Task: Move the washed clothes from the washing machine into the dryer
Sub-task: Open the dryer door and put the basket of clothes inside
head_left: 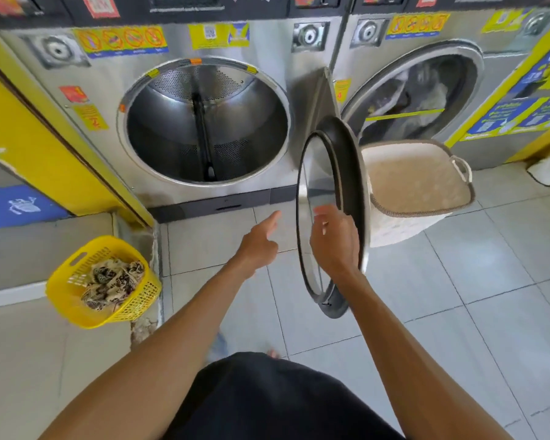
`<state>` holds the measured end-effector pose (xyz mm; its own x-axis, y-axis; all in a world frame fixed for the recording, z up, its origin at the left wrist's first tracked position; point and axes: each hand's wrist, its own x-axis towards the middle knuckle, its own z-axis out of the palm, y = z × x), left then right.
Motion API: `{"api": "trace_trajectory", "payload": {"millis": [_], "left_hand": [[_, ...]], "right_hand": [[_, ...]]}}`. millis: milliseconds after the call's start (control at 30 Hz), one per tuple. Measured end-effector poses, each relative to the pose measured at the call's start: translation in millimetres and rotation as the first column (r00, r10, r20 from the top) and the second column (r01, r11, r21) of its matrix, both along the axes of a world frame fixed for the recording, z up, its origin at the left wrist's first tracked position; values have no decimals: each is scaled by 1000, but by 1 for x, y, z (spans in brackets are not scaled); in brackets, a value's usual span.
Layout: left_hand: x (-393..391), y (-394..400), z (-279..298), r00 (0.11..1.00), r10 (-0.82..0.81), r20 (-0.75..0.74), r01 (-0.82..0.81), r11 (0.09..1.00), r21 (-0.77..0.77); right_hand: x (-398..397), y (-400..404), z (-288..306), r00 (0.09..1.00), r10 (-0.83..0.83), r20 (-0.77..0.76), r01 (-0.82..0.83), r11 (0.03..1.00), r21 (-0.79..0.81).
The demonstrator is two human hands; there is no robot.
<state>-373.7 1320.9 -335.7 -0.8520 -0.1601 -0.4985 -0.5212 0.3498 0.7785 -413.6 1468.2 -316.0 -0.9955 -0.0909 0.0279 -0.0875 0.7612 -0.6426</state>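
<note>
A steel machine [204, 122] stands in front of me with its drum bare and its round door [331, 214] swung wide open to the right. My right hand [332, 241] holds the door's rim, fingers curled round its edge. My left hand [261, 238] hovers over the floor just left of the door, forefinger pointing forward and the other fingers curled, holding nothing. The machine to the right [419, 93] shows clothes behind its door glass. Patterned clothes [113, 282] lie in a yellow basket [77, 296] on the low ledge at the left.
A white woven hamper [419, 188] stands on the floor tiles in front of the right machine, just behind the open door. A yellow wall panel [29, 131] runs along the left. Pale tiled floor [458, 296] spreads to the right of me.
</note>
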Motion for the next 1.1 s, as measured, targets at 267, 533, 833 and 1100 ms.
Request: {"api": "trace_trajectory", "payload": {"millis": [267, 533, 833, 1100], "left_hand": [[72, -185, -26, 871, 492, 10, -492, 871, -16], [147, -349, -90, 688, 707, 163, -700, 706, -110], [181, -454, -188, 470, 804, 365, -842, 532, -88], [178, -495, -330, 287, 842, 458, -931, 357, -73]], "right_hand": [[3, -182, -42, 778, 593, 207, -612, 790, 34], [6, -373, -106, 364, 832, 419, -924, 379, 49], [6, -525, -216, 136, 800, 584, -990, 138, 42], [25, -605, -353, -68, 736, 674, -994, -108, 18]]}}
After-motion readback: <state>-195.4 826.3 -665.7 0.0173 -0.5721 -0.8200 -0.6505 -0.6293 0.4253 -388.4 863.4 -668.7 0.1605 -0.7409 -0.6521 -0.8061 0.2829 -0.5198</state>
